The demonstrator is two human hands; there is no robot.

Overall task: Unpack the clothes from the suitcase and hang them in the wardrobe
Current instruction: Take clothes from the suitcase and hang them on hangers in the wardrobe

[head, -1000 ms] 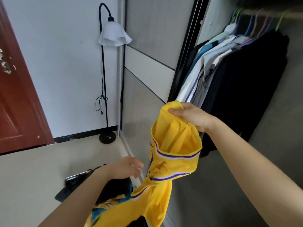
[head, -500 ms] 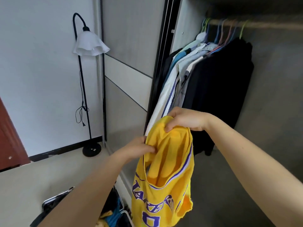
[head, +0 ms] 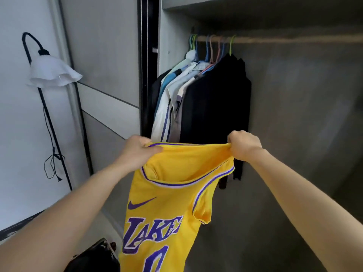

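before the open wardrobe (head: 306,107), both hands hold a yellow lakers jersey (head: 170,195) up by its shoulders. the left hand (head: 137,152) is curled round one shoulder strap and the right hand (head: 243,146) is a tight fist on the other, so the top edge runs taut between them. the body hangs free in the air, lettering toward the camera. it hangs in front of the hung clothes (head: 214,103), which are bunched at the left end of the rail (head: 294,39) on coloured hangers (head: 231,44). right of the black garment the rail runs on in open view, grey back wall behind it. the suitcase (head: 96,258) shows as a dark corner at the bottom edge, under the left forearm. a floor lamp (head: 53,73) stands left of the sliding door (head: 106,55).
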